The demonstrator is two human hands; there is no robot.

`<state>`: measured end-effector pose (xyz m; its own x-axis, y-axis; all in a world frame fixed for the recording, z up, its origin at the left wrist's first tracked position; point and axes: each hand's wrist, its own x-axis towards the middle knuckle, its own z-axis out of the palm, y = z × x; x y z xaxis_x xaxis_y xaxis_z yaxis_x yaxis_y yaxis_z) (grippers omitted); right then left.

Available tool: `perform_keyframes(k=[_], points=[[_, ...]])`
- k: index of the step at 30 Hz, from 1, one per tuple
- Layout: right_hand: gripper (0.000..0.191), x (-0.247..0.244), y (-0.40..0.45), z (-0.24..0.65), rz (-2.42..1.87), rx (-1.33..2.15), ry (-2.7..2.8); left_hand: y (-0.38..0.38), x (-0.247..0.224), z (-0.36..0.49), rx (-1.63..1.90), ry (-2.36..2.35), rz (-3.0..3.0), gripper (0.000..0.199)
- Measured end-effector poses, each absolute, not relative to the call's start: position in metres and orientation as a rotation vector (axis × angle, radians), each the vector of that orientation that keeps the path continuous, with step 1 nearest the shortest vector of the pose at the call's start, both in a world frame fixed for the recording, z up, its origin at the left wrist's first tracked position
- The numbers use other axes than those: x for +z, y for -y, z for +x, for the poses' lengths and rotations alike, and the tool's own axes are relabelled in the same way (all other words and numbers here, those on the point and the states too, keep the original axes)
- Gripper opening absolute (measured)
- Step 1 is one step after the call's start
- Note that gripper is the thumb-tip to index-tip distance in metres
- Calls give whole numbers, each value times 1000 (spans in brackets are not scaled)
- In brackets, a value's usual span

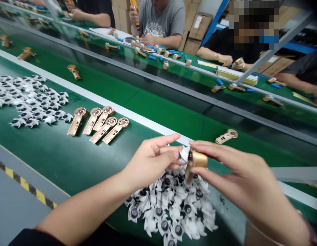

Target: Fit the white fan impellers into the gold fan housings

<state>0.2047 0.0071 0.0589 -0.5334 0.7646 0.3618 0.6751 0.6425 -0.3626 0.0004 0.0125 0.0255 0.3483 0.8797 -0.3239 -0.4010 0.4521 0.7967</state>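
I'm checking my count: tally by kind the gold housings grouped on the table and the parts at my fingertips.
Gold housings: 6 (5 grouped on the green table, 1 in the right hand)
White bladed part, at the left hand's fingertips: 1
Total: 7

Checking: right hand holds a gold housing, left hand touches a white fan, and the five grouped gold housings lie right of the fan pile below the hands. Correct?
Not quite: the head view shows the five grouped gold housings left of the fan pile, not right. The rest stands: the right hand holds a gold housing, and the left hand touches a white fan.
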Motion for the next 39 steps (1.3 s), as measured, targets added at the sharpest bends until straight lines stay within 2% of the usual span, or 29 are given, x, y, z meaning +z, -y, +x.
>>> perform_keyframes(k=[4, 8, 17, 21, 30, 34, 36, 39], points=[[41, 70, -3, 212, -1161, 375, 2242, -23, 24, -7, 936, -740, 709, 23], [40, 72, 3, 210, -1133, 506, 2185, -30, 19, -11, 874, -566, 744, 17], [39, 70, 4, 210, -1085, 432, 2260, -31, 13, -11, 780, -515, 736, 26], [40, 67, 4, 211, -1049, 433, 2299, -33, 11, -11, 746, -540, 710, 36], [42, 62, 4, 208, -1019, 665, 2232, -34, 8, -9, 757, -575, 790, 32], [41, 52, -49, 202, -1359, 749, 1861, -51, 3, -25, 886, -1014, 1301, 34], [46, 43, -94, 201, -1767, 684, 1790, -60, -4, -33, 768, -1273, 1713, 38], [34, 24, -159, 196, -2021, 697, 1814, -64, -14, -36, 508, -1326, 2107, 37]])
